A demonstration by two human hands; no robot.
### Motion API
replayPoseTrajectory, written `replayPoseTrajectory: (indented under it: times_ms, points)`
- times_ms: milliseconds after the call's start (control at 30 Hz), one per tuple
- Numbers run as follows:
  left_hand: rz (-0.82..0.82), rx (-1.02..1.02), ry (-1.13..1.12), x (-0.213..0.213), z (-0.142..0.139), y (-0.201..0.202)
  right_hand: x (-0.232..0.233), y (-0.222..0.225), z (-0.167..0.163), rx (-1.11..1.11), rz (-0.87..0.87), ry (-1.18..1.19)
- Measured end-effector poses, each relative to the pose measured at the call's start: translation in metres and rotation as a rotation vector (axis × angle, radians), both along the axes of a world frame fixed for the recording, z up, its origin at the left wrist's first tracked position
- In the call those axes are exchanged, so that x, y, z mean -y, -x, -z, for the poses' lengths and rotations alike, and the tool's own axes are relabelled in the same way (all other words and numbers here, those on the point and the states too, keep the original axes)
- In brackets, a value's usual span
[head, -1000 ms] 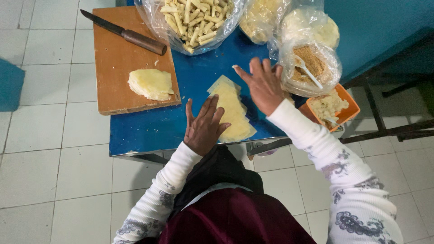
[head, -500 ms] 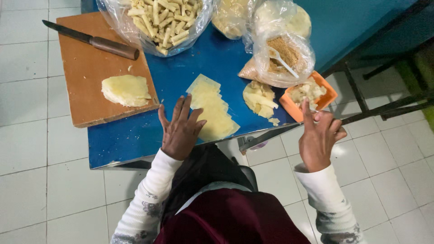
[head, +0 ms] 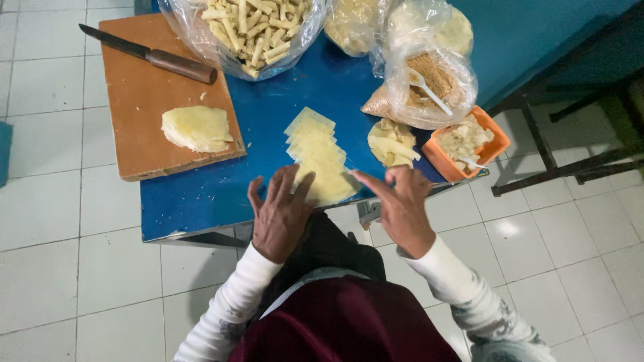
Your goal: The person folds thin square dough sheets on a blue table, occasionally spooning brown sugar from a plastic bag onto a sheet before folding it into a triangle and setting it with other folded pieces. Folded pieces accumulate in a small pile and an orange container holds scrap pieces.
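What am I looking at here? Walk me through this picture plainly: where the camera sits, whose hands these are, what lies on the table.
The camera sits on a person's head and looks straight down, so both hands are their own. There is no machine. The left hand lies flat, fingers spread, on the near end of a row of pale yellow sheets on a blue table. The right hand hovers open beside that row; neither hand holds anything. To the left, a wooden cutting board carries a knife and a folded stack of sheets. Beyond are a bag of rolled sticks, a bag of crumbs and an orange tub.
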State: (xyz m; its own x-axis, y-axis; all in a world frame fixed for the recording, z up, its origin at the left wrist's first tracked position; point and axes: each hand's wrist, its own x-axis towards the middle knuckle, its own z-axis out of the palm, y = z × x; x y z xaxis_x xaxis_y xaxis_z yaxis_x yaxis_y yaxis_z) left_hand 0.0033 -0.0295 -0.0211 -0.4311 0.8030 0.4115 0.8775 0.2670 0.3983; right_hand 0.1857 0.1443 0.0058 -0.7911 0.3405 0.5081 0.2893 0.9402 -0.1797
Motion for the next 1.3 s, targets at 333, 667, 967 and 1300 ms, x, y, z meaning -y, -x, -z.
replayPoseTrajectory:
  times_ms: [333,667,967,1300]
  points:
    - [0.005,-0.064,-0.042,0.007,0.016,-0.022,-0.017,0.042,-0.002,0.309,0.016,-0.462]
    - [-0.027,-0.064,0.001,0.006,0.023,-0.025,-0.015,0.034,0.001,0.388,-0.01,-0.511]
    - [-0.019,-0.062,-0.013,0.005,0.025,-0.026,-0.031,0.077,-0.005,0.386,-0.331,0.023]
    - [-0.015,-0.087,-0.03,0.005,0.022,-0.026,-0.03,0.102,-0.008,0.478,-0.189,-0.634]
